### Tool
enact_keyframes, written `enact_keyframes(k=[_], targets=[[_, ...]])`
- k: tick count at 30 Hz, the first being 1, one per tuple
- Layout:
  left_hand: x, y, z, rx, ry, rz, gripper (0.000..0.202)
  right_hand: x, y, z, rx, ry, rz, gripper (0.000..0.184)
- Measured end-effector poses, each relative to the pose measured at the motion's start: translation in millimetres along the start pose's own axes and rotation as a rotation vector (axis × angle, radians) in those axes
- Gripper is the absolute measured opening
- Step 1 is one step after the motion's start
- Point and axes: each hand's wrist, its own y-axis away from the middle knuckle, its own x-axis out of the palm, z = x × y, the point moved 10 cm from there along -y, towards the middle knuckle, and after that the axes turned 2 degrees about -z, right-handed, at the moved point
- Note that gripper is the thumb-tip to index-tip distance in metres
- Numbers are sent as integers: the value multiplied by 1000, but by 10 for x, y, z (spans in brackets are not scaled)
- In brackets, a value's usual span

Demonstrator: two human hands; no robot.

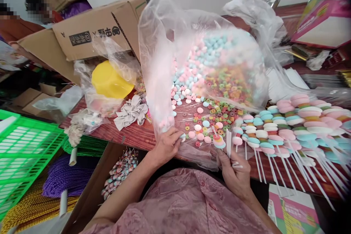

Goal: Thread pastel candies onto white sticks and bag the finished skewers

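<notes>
Bright, even light, with glare on the plastic

The middle is well lit; where the light comes from cannot be told. The clear plastic bag shines milky white, hazing the candies behind it. Shadow deepens around the cardboard boxes at left. Wide-angle stretch skews the green crate, candy sticks soften rightward, and the right corners blacken

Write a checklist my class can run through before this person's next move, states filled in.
1. Right hand holding the stack of pink, yellow and blue candies: ok.
2. Thin white sticks in that hand: ok.
3. Left hand gripping the pale-blue, rounded candy at its fingers: cannot tell.
4. Loose pink, disc-shaped candies near both hands: ok.
5. Multicoloured, ring-shaped candies separate from the discs: not ok, they mingle.
</notes>
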Motion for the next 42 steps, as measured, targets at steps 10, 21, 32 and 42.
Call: enact_keyframes(k=[10, 21, 32, 42], targets=[[110, -44, -146, 148, -140, 94, 33, 48, 33, 7, -85, 25, 7, 17], [515, -946, 55, 253, -377, 50, 26, 109, 10, 39, -152, 59, 28, 21], [-150, -734, 297, 51, -86, -235, 22, 92, 16, 121, -232, 64, 3, 15], [471, -860, 61, 227, -265, 33, 28, 82, 59, -39, -176, 80, 9, 17]])
